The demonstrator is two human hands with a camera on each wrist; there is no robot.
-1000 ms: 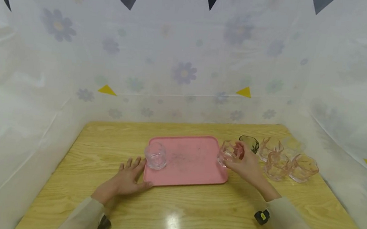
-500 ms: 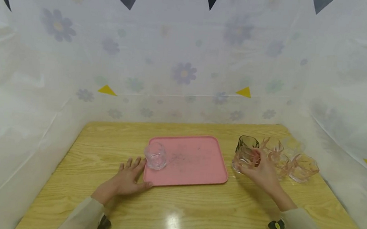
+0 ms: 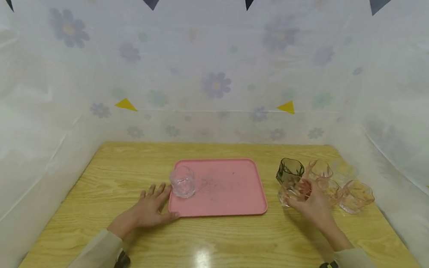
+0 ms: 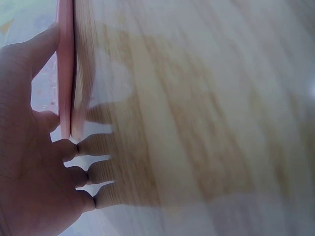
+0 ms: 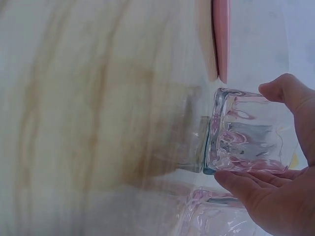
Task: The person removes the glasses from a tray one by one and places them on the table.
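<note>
My right hand (image 3: 314,204) grips a clear, faintly pink glass (image 3: 289,193) between thumb and fingers, right of the pink tray (image 3: 227,198). In the right wrist view that glass (image 5: 251,135) stands upright with its thick base close over the table. Just behind it in the head view is a dark grey glass (image 3: 290,169). My left hand (image 3: 149,212) lies spread at the tray's left front corner, thumb on the rim; the left wrist view shows the thumb against the tray edge (image 4: 65,73). A clear glass (image 3: 182,182) stands on the tray's left end.
Several glasses stand at the right of the wooden table (image 3: 204,245): an amber-pink glass (image 3: 356,197), another pinkish glass (image 3: 320,168) and a pale yellowish glass (image 3: 343,170) among them. White flowered sheeting (image 3: 218,56) hangs behind and along both sides.
My right hand has carried its glass rightward from over the tray's right edge to a spot in front of the dark grey glass. The left hand has stayed where it was.
</note>
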